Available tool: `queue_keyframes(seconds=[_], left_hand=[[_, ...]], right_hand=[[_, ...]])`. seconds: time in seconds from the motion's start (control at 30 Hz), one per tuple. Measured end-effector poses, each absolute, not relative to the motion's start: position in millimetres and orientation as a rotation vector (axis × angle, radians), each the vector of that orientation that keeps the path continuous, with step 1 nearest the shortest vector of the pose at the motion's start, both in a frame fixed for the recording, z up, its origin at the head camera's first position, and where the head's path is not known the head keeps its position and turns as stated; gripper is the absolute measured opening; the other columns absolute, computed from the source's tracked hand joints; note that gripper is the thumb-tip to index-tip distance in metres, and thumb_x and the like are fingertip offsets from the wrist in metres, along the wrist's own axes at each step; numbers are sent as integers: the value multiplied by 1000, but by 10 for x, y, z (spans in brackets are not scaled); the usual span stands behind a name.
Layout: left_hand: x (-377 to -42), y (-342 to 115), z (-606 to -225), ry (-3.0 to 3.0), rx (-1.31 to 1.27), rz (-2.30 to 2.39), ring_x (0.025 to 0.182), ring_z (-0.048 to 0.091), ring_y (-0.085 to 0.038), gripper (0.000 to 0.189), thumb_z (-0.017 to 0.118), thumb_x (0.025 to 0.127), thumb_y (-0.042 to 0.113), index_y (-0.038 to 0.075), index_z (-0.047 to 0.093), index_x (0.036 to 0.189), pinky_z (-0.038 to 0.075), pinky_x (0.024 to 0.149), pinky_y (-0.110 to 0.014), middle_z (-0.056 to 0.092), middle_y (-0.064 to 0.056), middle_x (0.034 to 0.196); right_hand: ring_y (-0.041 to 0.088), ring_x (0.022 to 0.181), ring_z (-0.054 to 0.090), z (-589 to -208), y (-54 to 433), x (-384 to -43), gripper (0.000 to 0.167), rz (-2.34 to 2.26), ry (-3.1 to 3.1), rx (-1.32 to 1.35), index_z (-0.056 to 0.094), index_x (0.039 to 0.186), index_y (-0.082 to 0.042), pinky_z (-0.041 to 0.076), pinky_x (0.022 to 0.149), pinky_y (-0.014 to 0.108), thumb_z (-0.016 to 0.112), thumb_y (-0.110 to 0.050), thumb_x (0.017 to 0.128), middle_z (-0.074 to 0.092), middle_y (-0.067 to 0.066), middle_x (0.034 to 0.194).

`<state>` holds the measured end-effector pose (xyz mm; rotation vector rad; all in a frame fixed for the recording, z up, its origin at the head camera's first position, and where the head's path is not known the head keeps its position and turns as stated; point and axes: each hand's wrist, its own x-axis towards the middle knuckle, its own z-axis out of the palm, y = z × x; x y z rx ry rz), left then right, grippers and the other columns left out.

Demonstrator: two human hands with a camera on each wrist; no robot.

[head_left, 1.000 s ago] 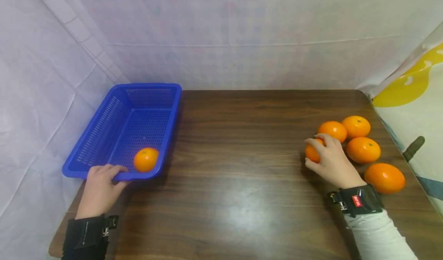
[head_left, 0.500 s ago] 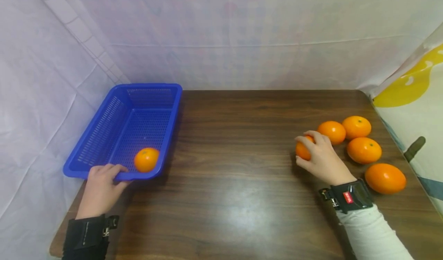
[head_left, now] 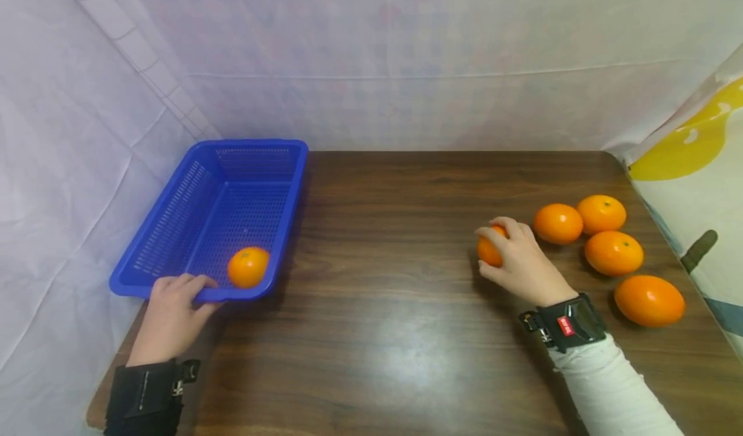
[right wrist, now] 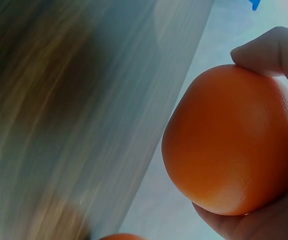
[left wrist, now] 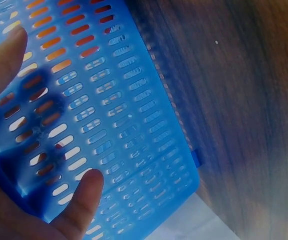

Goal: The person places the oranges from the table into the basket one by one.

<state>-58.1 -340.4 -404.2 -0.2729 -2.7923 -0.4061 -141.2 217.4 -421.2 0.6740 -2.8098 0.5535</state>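
Observation:
At the left of the head view, my left hand point(head_left: 172, 320) grips the near rim of a blue slotted plastic basket point(head_left: 255, 162). Inside that basket, by its near right corner, lies one orange point(head_left: 248, 267). The left wrist view shows the fingers point(left wrist: 86, 200) spread against the basket's slotted wall point(left wrist: 133, 105). Over the table's right half, my right hand point(head_left: 525, 265) holds another orange point(head_left: 489, 250) between thumb and fingers. Seen from the right wrist, this held orange point(right wrist: 229, 140) appears off the table; the palm is mostly hidden.
Several loose oranges point(head_left: 614, 253) lie near the right edge of the brown wooden table point(head_left: 395, 229). Pale cloth point(head_left: 383, 62) hangs behind the table and along its left side. A cloth with a yellow pattern point(head_left: 685, 146) is at the right.
My right hand has moved left with the orange, away from the other oranges on the table. The left hand has stayed on the basket rim.

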Motion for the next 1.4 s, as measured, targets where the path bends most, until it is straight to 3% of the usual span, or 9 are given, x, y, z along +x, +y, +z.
queue_keyframes(seconds=[0.23,1.4], left_hand=[[-571,-3404,-4025,-2819,-272,-421,88,60,-40,20,83,76,4,6,70,90,33,89,-54,69,-14,86],[-534,-3360,-4004,-2847,-212,-455,96,53,-39,13,77,83,3,5,69,94,32,90,-53,68,-15,88]], right_hand=[[50,118,46,-4226,2039,-1450,54,582,-2820,696,60,129,-6,44,98,61,77,-19,79,48,26,133],[42,121,46,-4151,1530,-1551,54,628,-2840,794,61,132,-11,52,95,53,76,-23,82,48,20,136]])
